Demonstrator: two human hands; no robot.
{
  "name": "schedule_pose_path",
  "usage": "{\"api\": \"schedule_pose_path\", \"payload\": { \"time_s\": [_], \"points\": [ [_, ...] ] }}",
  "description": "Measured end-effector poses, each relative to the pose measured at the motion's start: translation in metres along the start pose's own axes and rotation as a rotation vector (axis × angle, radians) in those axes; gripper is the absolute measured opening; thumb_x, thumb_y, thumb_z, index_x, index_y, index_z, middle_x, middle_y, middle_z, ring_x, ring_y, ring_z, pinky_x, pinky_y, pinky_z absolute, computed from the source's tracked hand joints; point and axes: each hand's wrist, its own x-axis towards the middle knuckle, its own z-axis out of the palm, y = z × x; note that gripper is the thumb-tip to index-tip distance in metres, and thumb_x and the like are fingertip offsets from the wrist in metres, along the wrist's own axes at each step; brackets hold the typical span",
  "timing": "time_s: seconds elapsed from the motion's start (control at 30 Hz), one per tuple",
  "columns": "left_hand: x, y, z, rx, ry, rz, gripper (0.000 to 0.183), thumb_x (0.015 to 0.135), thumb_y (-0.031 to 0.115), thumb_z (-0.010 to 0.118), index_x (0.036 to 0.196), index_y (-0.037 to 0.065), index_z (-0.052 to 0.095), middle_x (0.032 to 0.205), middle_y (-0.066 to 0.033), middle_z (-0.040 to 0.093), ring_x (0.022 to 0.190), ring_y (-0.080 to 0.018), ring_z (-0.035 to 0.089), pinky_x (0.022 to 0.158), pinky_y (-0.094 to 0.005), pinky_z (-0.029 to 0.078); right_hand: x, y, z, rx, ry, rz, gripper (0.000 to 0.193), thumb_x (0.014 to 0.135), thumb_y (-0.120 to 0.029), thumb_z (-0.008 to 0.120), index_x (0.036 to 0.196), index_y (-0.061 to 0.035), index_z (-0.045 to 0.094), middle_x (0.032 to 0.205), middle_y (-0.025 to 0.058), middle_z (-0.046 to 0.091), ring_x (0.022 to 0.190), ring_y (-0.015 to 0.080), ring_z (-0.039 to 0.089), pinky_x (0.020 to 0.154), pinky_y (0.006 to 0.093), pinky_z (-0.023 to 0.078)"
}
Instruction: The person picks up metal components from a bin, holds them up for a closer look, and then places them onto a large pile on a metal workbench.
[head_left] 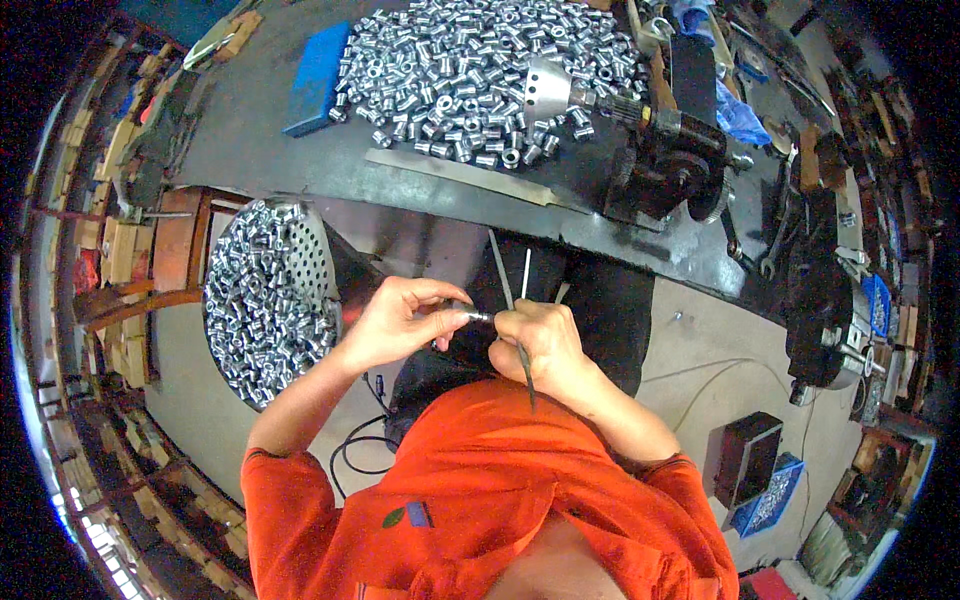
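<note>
Over my lap, my left hand (405, 318) pinches a small shiny metal fitting (478, 316) between thumb and fingers. My right hand (540, 340) is closed right beside it, its fingers wrapped round a long thin metal rod (500, 262) that looks like a file. The rod's dark lower end points down toward my orange shirt. A second thin, light strip (527, 272) shows just above the right hand; whether that hand holds it too, I cannot tell. The fitting reaches to the right hand's fingertips, where its end is partly hidden.
A large heap of similar fittings (450, 75) covers the dark workbench (260, 150), beside a blue box (318, 80) and a dark metal clamping device (680, 160). Left of my lap stands a perforated round basket (312, 255) with more fittings. Blue crate (770, 500) lies low right.
</note>
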Motion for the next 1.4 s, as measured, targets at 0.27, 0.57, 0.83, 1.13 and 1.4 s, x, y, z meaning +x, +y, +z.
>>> {"api": "schedule_pose_path", "payload": {
  "time_s": [0.27,0.57,0.83,1.13,1.4],
  "points": [
    [0.009,0.0,0.012,0.067,0.005,0.147,0.017,0.085,0.007,0.063,0.099,-0.003,0.061,0.08,-0.0032,0.061,0.07,-0.0103,0.059,0.064,-0.0261,0.05,0.0,0.011,-0.002,0.353,-0.057,0.077,0.023,0.065,-0.01,0.062,0.06,-0.003,0.041,0.054,0.0145,0.041,0.047,0.0318,0.045,0.044,0.0396,0.035],
    [0.025,0.012,-0.019,0.635,0.32,0.382,0.02,0.066,0.004,0.067,0.086,0.003,0.063,0.072,-0.008,0.055,0.06,-0.0208,0.058,0.055,-0.0313,0.046,-0.014,0.008,-0.021,0.388,0.031,0.054,0.027,0.065,-0.008,0.058,0.057,-0.0048,0.032,0.053,0.0084,0.034,0.044,0.023,0.036,0.043,0.0339,0.027],
    [0.031,-0.006,-0.023,0.99,0.472,0.471,0.023,0.058,0.006,0.067,0.081,0.006,0.062,0.075,-0.009,0.051,0.064,-0.0317,0.057,0.056,-0.0407,0.047,-0.01,-0.016,-0.034,0.464,-0.021,-0.169,0.031,0.065,-0.013,0.06,0.057,-0.0065,0.031,0.054,0.0075,0.03,0.043,0.0243,0.036,0.042,0.0365,0.025],
    [0.036,-0.006,-0.011,1.159,0.274,0.626,0.034,0.059,0.012,0.067,0.091,0.008,0.058,0.08,-0.0093,0.049,0.062,-0.0286,0.058,0.054,-0.0412,0.046,0.018,-0.01,-0.008,0.43,-0.085,-0.039,0.022,0.065,-0.004,0.059,0.058,-0.0049,0.039,0.055,0.0101,0.038,0.046,0.0282,0.039,0.044,0.037,0.029],
    [0.11,0.02,-0.04,1.16,0.497,0.555,0.021,0.069,0.016,0.062,0.089,0.011,0.063,0.08,-0.0105,0.061,0.074,-0.0307,0.062,0.063,-0.0441,0.049,0.001,0.003,-0.028,0.151,0.234,-0.192,0.028,0.059,-0.008,0.063,0.056,-0.0074,0.035,0.054,0.0073,0.036,0.044,0.0252,0.041,0.041,0.0361,0.03]
  ]
}}
